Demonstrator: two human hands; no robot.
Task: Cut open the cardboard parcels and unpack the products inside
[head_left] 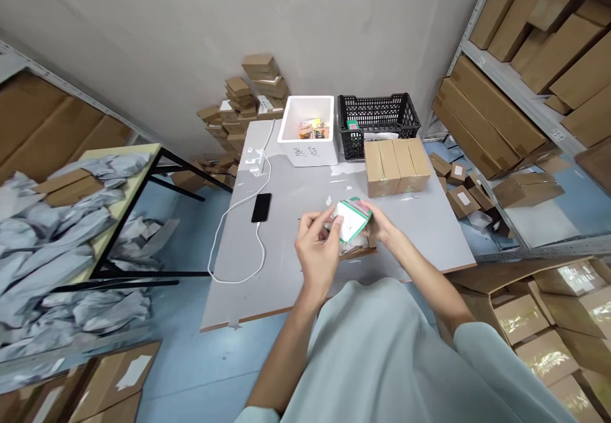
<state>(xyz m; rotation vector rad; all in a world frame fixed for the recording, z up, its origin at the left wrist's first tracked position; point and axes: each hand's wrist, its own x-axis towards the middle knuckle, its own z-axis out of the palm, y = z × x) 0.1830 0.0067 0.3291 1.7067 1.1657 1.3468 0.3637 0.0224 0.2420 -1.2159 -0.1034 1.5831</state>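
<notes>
Over the near part of the grey table, both hands grip a small green-edged box [352, 221] with a white face turned up. My left hand [319, 238] pinches its left edge between thumb and fingers. Around the right side of the same box, my right hand [378, 221] is closed, its fingers partly hidden behind it. Below the box lies an open cardboard carton [358, 254], mostly covered by the hands and the box, with some clear wrapping showing at its top.
On the table [286, 200] are a black phone [261, 207] on a white cable, a power strip [254, 161], a white foam box [308, 152] with small packets, a black crate [377, 108] and two cardboard boxes [397, 167]. Shelves of cartons [491, 124] stand right; grey bags [57, 226] lie left.
</notes>
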